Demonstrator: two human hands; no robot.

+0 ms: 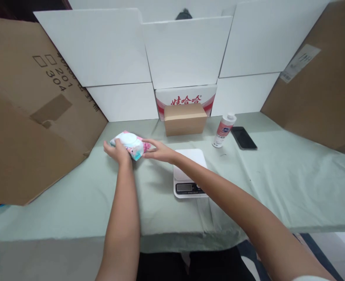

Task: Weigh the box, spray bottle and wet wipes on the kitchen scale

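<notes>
A pack of wet wipes [135, 146] with a white lid and pink and blue print is tilted at the left of the table. My left hand [118, 151] grips its near left side, thumb on top and the other fingers partly hidden. Fingers of my right hand [158, 151] pinch the pack's right end. Beneath my right forearm is a white kitchen scale [190, 156], its plate bare where visible and its right side partly covered by the arm.
Behind the scale stands a small brown cardboard box [185, 121]. A white bottle with a red label [223, 130] and a black phone [244, 138] are at the right. White panels [186, 50] and large cardboard sheets [34, 113] wall in the green-covered table [280, 183].
</notes>
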